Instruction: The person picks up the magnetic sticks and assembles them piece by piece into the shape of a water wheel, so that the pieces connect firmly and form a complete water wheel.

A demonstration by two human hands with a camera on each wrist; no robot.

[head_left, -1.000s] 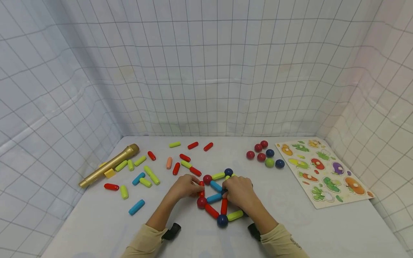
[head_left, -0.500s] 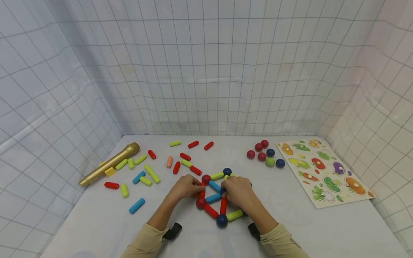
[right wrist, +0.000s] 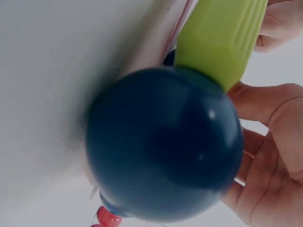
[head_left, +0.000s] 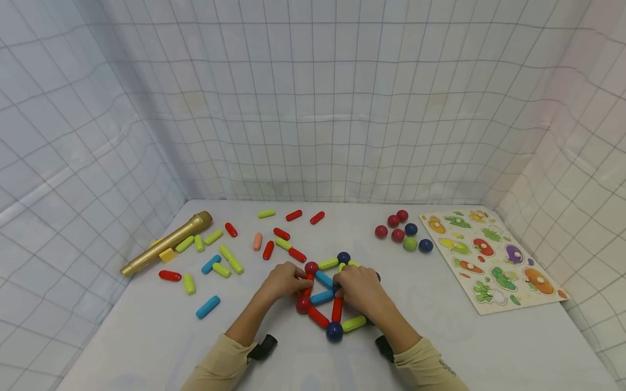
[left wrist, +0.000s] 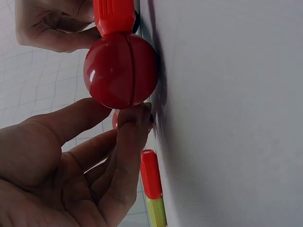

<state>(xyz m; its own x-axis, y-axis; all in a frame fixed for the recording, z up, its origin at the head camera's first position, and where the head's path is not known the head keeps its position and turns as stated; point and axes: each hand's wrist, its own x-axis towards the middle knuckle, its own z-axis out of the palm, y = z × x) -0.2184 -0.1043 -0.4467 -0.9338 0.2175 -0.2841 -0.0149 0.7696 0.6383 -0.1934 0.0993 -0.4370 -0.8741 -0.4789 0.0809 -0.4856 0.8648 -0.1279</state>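
Observation:
On the white table lies a flat frame of coloured rods joined by balls. My left hand [head_left: 283,282] pinches the red rod [head_left: 308,287] at its left side, between an upper red ball [head_left: 311,268] and a lower red ball [head_left: 303,304]. In the left wrist view that lower ball hides the fingertips' hold. My right hand [head_left: 361,288] reaches over the frame's middle and grips the dark blue ball [head_left: 337,291] where blue rods [head_left: 321,297] and a red rod [head_left: 337,309] meet. It covers part of the right side. Another dark blue ball [right wrist: 163,144] fills the right wrist view.
Loose rods [head_left: 231,258] in green, red and blue lie to the left, near a gold microphone [head_left: 168,244] and yellow blocks [head_left: 167,255]. Several loose balls [head_left: 398,235] sit at the back right, beside a vegetable puzzle board [head_left: 489,260]. Gridded white cloth walls surround the table.
The frame has shifted slightly to the left with both hands staying on it. The head view has tilted a little; the loose pieces lie as before.

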